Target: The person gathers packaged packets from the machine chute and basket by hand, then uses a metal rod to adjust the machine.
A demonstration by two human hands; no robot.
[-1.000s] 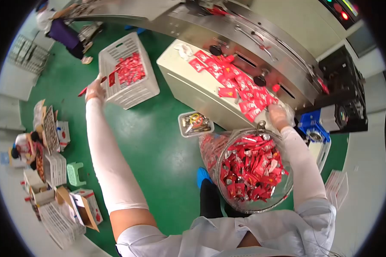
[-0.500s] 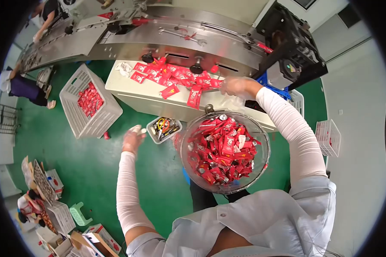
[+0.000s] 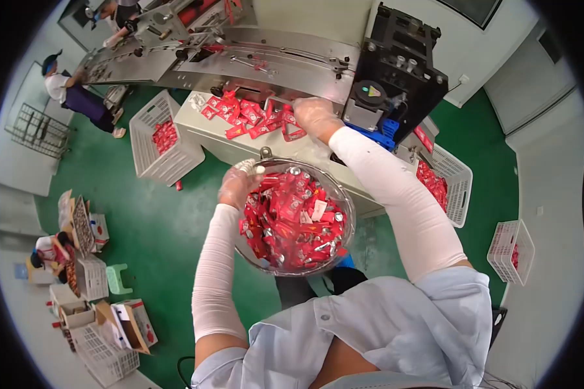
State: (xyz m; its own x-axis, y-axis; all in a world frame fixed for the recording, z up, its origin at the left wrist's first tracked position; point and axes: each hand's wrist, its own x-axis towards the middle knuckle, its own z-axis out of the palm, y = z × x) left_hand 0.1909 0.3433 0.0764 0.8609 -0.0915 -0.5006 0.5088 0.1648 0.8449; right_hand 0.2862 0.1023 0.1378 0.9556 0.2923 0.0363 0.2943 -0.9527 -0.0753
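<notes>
My left hand (image 3: 235, 186), in a thin clear glove with white coverings at the fingertips, is over the left rim of a round clear tub (image 3: 350, 220). Its thumb and fingers are apart, and no packet shows between them. Many red packets (image 3: 292, 217) fill the tub. My right hand (image 3: 315, 117), also gloved, is at the right end of a pile of red packets (image 3: 243, 115) on the cream ledge (image 3: 191, 123). Its fingers are curled together beside a greyish edge; what they hold is hidden.
Metal machinery (image 3: 285, 61) runs behind the ledge, with a black unit (image 3: 399, 71) at its right. White crates with red packets stand left (image 3: 175, 159) and right (image 3: 459, 188). People work at upper left (image 3: 87, 100) and lower left (image 3: 48, 249). A green stool (image 3: 117, 279) stands on the floor.
My left hand has let go of a red packet and come from beside the left crate to the tub. My right hand has shifted along the ledge to the packets. The view has turned.
</notes>
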